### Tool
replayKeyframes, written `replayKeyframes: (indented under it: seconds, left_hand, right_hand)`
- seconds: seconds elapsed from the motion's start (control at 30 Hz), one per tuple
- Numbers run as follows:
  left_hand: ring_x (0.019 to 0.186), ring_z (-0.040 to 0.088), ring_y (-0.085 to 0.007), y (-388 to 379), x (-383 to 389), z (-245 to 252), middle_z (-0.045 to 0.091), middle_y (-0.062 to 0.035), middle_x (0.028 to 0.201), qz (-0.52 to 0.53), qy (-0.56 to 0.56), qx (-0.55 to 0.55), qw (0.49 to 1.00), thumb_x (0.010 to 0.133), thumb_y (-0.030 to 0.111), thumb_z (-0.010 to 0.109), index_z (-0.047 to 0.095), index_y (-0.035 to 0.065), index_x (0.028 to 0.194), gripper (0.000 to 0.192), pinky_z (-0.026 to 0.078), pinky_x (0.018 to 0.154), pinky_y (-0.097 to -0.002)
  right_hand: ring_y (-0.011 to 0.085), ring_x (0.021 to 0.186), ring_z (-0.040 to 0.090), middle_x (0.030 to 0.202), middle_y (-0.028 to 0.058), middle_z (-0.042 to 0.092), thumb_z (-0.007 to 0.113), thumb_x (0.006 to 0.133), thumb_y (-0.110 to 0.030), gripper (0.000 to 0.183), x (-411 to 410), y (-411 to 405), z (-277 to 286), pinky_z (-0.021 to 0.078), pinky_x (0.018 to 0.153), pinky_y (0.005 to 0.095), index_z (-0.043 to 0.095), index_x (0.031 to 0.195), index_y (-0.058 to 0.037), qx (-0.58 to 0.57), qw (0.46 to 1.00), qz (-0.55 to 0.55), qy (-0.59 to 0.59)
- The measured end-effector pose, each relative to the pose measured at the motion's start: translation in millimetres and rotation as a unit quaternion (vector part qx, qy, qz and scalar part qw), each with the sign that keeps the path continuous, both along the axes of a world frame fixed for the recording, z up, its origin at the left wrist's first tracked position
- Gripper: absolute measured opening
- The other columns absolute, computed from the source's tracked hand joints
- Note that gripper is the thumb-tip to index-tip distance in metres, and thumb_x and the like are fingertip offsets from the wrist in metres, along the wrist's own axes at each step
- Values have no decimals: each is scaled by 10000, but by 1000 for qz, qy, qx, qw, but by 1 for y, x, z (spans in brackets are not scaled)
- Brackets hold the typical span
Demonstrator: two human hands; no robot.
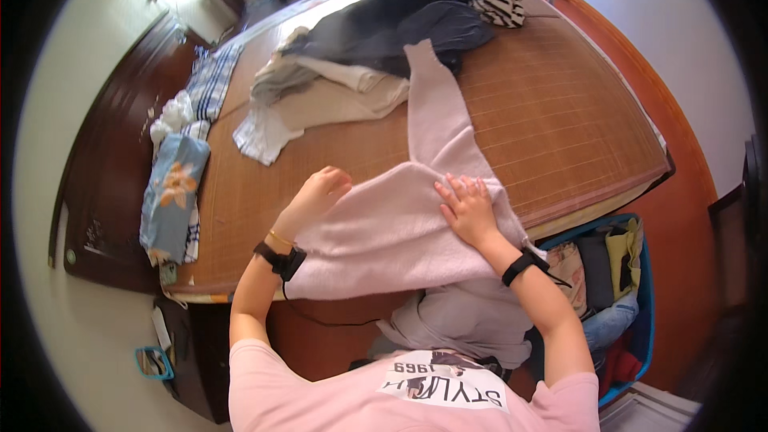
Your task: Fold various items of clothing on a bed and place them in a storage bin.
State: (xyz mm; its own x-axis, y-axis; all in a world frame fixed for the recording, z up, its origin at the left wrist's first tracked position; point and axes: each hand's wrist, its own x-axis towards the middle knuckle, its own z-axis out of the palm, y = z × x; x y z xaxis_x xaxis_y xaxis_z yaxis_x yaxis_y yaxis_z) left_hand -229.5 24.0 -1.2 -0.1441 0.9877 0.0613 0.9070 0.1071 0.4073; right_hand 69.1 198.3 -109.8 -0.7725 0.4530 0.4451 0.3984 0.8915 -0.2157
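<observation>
A pale pink knitted sweater (384, 234) lies spread at the near edge of the bed, with one long sleeve (435, 102) stretched away from me. My right hand (468, 210) rests palm down on its right part, fingers spread. Beside the sweater's upper left edge is my left hand (327, 189), its fingers bent and slightly blurred. Whether those fingers pinch any fabric is not clear. Both wrists wear black straps.
The bed carries a brown woven mat (552, 114). Dark clothes (390, 18) and cream garments (348, 96) are heaped farther back. A floral blue folded cloth (174, 192) lies by the headboard (114, 192). At right, a blue basket (647, 312) holds several folded clothes.
</observation>
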Motion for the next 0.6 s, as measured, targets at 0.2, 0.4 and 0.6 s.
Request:
replayKeyframes:
  seconds: [0.2, 0.4, 0.6]
  left_hand:
    - [1021, 611, -335, 186, 6, 1, 625, -160, 1108, -145, 43, 112, 982, 859, 100, 620, 630, 6, 1005, 175, 480, 899, -377]
    - [1341, 384, -259, 351, -22, -65, 479, -37, 1396, -148, 485, 106, 855, 888, 152, 519, 521, 146, 1304, 416, 345, 1062, -471]
    - [1407, 281, -276, 414, -25, -77, 387, -7, 1480, -40, 523, -9, 851, 923, 214, 476, 574, 180, 1224, 318, 287, 1092, -542]
  right_hand:
    - [323, 1197, 508, 1337, 107, 533, 547, 897, -328, 422, 9, 6, -1, 310, 1067, 504, 567, 1291, -178, -52, 998, 16, 38]
    - [331, 1188, 514, 1327, 119, 531, 548, 892, -314, 430, 8, 6, -7, 329, 1054, 502, 548, 1303, -189, -101, 993, 3, 57]
    - [315, 1169, 513, 1313, 118, 531, 572, 867, -299, 442, 3, 7, -9, 344, 1038, 499, 543, 1295, -191, -111, 990, 24, 88]
